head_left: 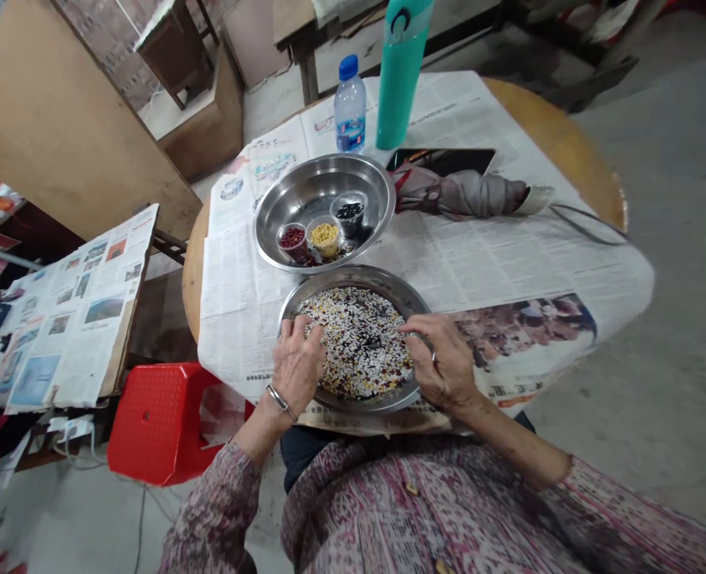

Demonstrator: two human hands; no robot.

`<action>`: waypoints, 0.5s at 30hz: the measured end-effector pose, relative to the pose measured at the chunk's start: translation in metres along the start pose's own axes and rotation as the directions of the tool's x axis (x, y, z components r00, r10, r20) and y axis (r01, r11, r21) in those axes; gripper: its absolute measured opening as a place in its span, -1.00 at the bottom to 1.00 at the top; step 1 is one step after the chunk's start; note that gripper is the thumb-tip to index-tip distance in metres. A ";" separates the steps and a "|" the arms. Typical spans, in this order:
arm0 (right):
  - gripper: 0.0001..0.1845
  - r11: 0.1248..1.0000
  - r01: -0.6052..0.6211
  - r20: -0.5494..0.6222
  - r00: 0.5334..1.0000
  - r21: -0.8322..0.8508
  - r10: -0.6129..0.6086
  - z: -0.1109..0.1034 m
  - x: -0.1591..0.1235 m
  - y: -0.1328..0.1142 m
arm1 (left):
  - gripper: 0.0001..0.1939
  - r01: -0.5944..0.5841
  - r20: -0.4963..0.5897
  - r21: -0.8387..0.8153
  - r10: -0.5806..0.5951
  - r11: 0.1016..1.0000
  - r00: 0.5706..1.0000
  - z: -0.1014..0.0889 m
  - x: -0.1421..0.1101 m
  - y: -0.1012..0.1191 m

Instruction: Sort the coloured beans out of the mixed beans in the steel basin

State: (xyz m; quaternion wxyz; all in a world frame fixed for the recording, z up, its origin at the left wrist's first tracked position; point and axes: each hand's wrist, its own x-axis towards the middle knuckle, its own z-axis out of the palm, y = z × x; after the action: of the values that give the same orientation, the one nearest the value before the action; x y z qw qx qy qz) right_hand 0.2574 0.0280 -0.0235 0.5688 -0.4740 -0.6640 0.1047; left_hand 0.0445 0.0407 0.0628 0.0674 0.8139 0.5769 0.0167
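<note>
Hands: the left hand (296, 368) is pressing its curled fingers into the grains near the plate's edge, and the right hand (445, 360) is reaching in from the other side, fingers spread over the rim. Neither is clenched, and neither is visibly grasping anything.

Table: a round wooden table (553, 135) is standing in front of the person, covered by a newspaper (449, 247) printed in Chinese, its columns too small to read.

Work: a steel plate (353, 275) is sitting at the table's near edge, holding mixed grains (358, 343) in white, dark red and yellow, right between the hands.

Beyond: a steel basin (323, 191) is sitting just past the plate, holding three small cups: red beans (293, 241), yellow grains (324, 237) and black beans (349, 214).

Nearby: a folded umbrella (460, 195) is lying beside the basin, and a teal flask (401, 72) is standing by a water bottle (350, 104) whose blue label is unreadable.

Wrists: a metal bracelet (280, 401) is circling the left wrist, and a ring (434, 358) is showing on the right hand.
</note>
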 end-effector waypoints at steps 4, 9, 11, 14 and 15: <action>-0.82 1.000 0.018 0.003 1.000 -0.014 -0.018 -0.001 0.001 0.000 | -0.52 -0.072 0.046 -0.074 0.075 0.995 0.996 0.011 0.006 0.020; -0.82 1.000 0.007 0.005 1.000 -0.007 -0.007 -0.001 0.001 0.000 | -0.72 -0.147 0.165 -0.081 0.159 0.986 0.974 0.024 0.027 0.041; -0.83 1.000 -0.002 0.008 1.000 -0.004 0.002 0.000 0.000 0.001 | -0.81 -0.158 0.222 -0.105 0.178 0.982 0.959 0.024 0.031 0.046; -0.83 1.000 -0.008 0.014 1.000 -0.010 0.008 0.000 0.000 0.002 | -0.84 -0.168 0.287 -0.195 0.220 0.966 0.932 0.019 0.025 0.047; -0.83 1.000 -0.006 0.012 1.000 -0.011 0.006 0.000 0.000 0.002 | -0.85 -0.168 0.298 -0.217 0.229 0.962 0.927 0.017 0.021 0.046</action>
State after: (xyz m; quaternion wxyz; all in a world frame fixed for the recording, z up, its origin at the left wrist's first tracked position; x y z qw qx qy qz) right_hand 0.2583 0.0289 -0.0246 0.5618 -0.4785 -0.6665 0.1057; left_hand 0.0961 0.0440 0.0507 0.2344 0.8500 0.4686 -0.0545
